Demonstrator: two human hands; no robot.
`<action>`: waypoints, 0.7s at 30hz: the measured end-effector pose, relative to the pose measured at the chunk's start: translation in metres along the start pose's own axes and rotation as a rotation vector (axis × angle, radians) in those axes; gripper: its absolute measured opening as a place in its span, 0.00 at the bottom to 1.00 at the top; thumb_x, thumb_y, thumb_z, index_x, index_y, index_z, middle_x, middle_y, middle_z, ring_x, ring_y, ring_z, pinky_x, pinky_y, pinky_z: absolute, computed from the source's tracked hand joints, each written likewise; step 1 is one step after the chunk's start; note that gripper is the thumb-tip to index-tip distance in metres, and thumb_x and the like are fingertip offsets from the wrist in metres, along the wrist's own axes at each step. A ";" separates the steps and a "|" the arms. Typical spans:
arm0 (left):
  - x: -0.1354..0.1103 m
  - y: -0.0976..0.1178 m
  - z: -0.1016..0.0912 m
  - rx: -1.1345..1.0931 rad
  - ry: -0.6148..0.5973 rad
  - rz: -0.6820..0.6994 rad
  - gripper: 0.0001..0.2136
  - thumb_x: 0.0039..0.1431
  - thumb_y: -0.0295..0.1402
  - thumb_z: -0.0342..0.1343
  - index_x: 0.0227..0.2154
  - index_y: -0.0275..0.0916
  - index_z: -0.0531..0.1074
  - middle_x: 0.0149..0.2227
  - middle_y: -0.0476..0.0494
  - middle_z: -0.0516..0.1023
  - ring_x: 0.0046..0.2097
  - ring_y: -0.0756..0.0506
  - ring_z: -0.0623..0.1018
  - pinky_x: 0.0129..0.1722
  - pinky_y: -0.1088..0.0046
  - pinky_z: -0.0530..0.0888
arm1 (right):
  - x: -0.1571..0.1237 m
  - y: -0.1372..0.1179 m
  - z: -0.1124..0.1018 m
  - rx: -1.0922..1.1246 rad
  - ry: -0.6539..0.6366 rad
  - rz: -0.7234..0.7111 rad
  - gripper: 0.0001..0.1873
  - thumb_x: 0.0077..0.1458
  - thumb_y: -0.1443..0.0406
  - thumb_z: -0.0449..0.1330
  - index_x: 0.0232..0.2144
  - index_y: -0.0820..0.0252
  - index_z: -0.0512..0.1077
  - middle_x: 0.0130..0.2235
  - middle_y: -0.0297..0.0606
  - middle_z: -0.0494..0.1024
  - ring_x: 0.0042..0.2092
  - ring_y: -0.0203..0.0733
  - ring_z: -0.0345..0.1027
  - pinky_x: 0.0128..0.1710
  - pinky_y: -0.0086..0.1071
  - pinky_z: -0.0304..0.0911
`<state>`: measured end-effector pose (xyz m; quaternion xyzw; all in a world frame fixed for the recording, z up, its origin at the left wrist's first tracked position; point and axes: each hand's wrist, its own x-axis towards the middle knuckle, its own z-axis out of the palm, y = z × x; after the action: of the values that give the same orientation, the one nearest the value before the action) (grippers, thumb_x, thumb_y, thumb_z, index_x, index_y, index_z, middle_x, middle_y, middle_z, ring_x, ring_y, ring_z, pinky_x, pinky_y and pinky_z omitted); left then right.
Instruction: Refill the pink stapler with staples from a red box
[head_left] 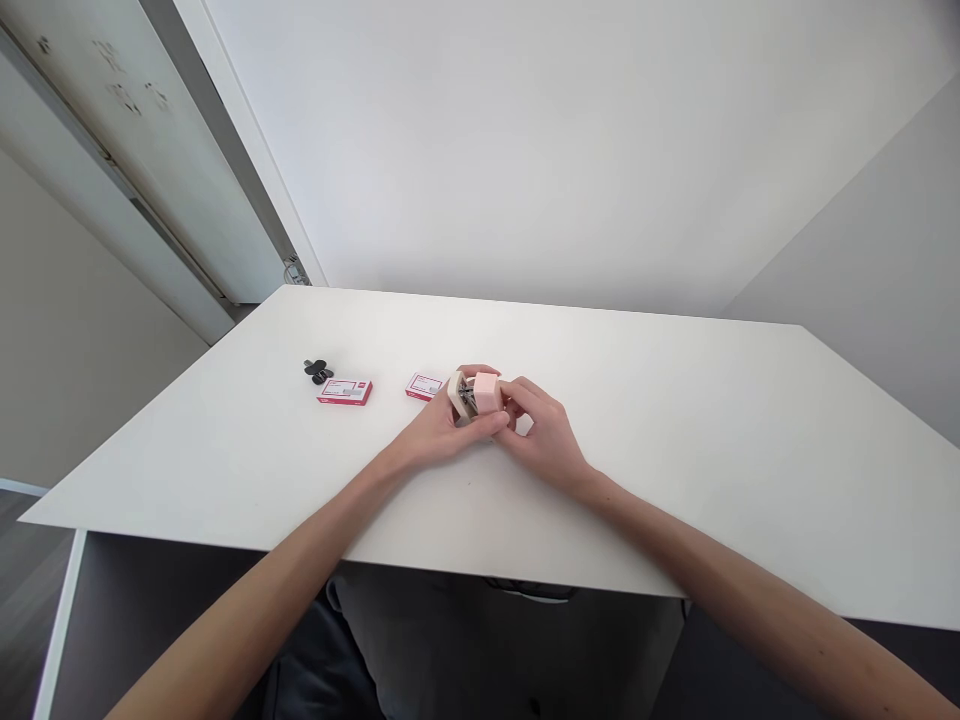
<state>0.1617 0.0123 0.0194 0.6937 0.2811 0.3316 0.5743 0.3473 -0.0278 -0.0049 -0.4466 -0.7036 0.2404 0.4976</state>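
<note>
Pink-and-cream gadget (487, 392) is held mid-table, set well in from near and far edges; metal parts are exposed at its left. It is gripped by the left hand (439, 432), thumb laid along near side, fingers wrapped on far side. Its right end is touched by curled fingers of the right hand (551, 435); whether anything is pinched there can't be told.

White table (675, 430) is backed by a wall (525, 150) along its far edge; its near edge is crossed by both forearms. Room is left from the right hand out to the right edge. Left side is taken up by small black items (318, 371), just beyond a red-and-white box (345, 392). Second box (424, 386) is partly covered by the left hand. Box print is too small to be read.
</note>
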 end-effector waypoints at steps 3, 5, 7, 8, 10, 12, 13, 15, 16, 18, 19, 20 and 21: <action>0.001 0.001 -0.001 0.014 0.056 0.010 0.25 0.63 0.50 0.66 0.55 0.41 0.71 0.51 0.36 0.80 0.54 0.36 0.79 0.52 0.58 0.75 | 0.002 -0.001 -0.002 0.080 0.014 0.076 0.10 0.65 0.57 0.64 0.46 0.52 0.77 0.37 0.36 0.77 0.33 0.40 0.66 0.34 0.37 0.69; 0.002 0.002 -0.002 0.018 0.092 0.013 0.23 0.65 0.51 0.63 0.54 0.41 0.72 0.51 0.37 0.80 0.53 0.36 0.79 0.52 0.58 0.75 | 0.004 -0.002 -0.004 0.128 0.019 0.134 0.15 0.64 0.53 0.65 0.49 0.53 0.78 0.39 0.37 0.79 0.33 0.39 0.66 0.34 0.37 0.69; 0.002 0.003 -0.002 0.029 0.115 0.030 0.22 0.67 0.50 0.61 0.55 0.41 0.73 0.51 0.38 0.80 0.53 0.37 0.79 0.54 0.60 0.75 | 0.006 -0.003 -0.006 0.158 0.016 0.175 0.18 0.64 0.52 0.66 0.51 0.53 0.78 0.42 0.38 0.81 0.33 0.39 0.67 0.34 0.37 0.70; 0.003 0.004 -0.002 0.032 0.119 0.041 0.21 0.68 0.50 0.60 0.55 0.41 0.73 0.51 0.38 0.81 0.54 0.38 0.79 0.55 0.60 0.74 | 0.007 -0.002 -0.007 0.168 0.014 0.188 0.19 0.64 0.51 0.66 0.52 0.53 0.78 0.44 0.38 0.82 0.33 0.39 0.68 0.35 0.37 0.70; 0.003 0.006 -0.002 0.029 0.114 0.059 0.21 0.69 0.50 0.59 0.56 0.42 0.74 0.53 0.38 0.81 0.55 0.38 0.79 0.57 0.59 0.73 | 0.007 -0.001 -0.008 0.178 0.011 0.200 0.20 0.63 0.51 0.66 0.53 0.53 0.78 0.45 0.38 0.83 0.34 0.39 0.69 0.36 0.38 0.70; 0.003 0.008 -0.002 0.021 0.114 0.069 0.21 0.69 0.49 0.59 0.56 0.42 0.75 0.54 0.37 0.81 0.56 0.37 0.79 0.59 0.58 0.73 | 0.007 0.001 -0.009 0.181 0.010 0.198 0.20 0.63 0.52 0.67 0.53 0.53 0.78 0.45 0.38 0.83 0.35 0.39 0.70 0.37 0.38 0.71; 0.003 0.008 -0.002 0.017 0.115 0.073 0.21 0.69 0.49 0.59 0.55 0.42 0.75 0.54 0.37 0.81 0.56 0.37 0.79 0.59 0.58 0.73 | 0.007 0.001 -0.009 0.177 0.014 0.190 0.20 0.63 0.52 0.67 0.53 0.53 0.78 0.45 0.38 0.83 0.35 0.39 0.70 0.38 0.38 0.71; 0.003 0.008 -0.002 0.014 0.118 0.083 0.20 0.68 0.49 0.60 0.54 0.42 0.76 0.54 0.37 0.81 0.56 0.37 0.79 0.60 0.57 0.73 | 0.007 0.001 -0.009 0.163 0.023 0.165 0.19 0.63 0.52 0.66 0.52 0.52 0.78 0.47 0.39 0.83 0.35 0.39 0.69 0.38 0.38 0.71; 0.003 0.008 -0.002 0.015 0.119 0.090 0.20 0.68 0.49 0.60 0.54 0.42 0.76 0.54 0.37 0.81 0.56 0.37 0.79 0.60 0.56 0.73 | 0.007 0.000 -0.010 0.154 0.027 0.148 0.19 0.63 0.52 0.66 0.52 0.51 0.78 0.48 0.39 0.82 0.35 0.39 0.68 0.39 0.39 0.71; 0.003 0.007 -0.003 0.017 0.117 0.105 0.19 0.67 0.49 0.61 0.54 0.42 0.76 0.53 0.38 0.81 0.56 0.37 0.79 0.60 0.56 0.73 | 0.007 -0.002 -0.010 0.130 0.039 0.112 0.18 0.64 0.52 0.66 0.52 0.51 0.78 0.48 0.40 0.82 0.35 0.39 0.66 0.40 0.40 0.70; 0.003 0.007 -0.003 0.018 0.115 0.113 0.19 0.67 0.49 0.61 0.54 0.42 0.76 0.53 0.38 0.81 0.56 0.37 0.79 0.60 0.57 0.73 | 0.007 -0.003 -0.011 0.116 0.045 0.095 0.17 0.64 0.52 0.66 0.52 0.51 0.78 0.48 0.40 0.81 0.35 0.40 0.65 0.40 0.40 0.70; 0.003 0.007 -0.004 0.017 0.111 0.121 0.19 0.68 0.49 0.61 0.53 0.42 0.76 0.53 0.38 0.81 0.56 0.37 0.79 0.60 0.57 0.73 | 0.007 -0.004 -0.011 0.101 0.053 0.077 0.17 0.64 0.52 0.65 0.51 0.50 0.78 0.47 0.40 0.81 0.34 0.40 0.65 0.41 0.41 0.70; 0.003 0.007 -0.004 0.015 0.106 0.129 0.19 0.68 0.48 0.61 0.53 0.42 0.75 0.53 0.38 0.81 0.56 0.37 0.79 0.59 0.58 0.73 | 0.008 -0.004 -0.011 0.086 0.061 0.061 0.16 0.65 0.52 0.65 0.51 0.50 0.78 0.46 0.40 0.80 0.34 0.40 0.64 0.41 0.41 0.70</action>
<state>0.1604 0.0154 0.0269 0.6961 0.2683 0.4023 0.5308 0.3552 -0.0244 0.0065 -0.4530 -0.6633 0.2717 0.5301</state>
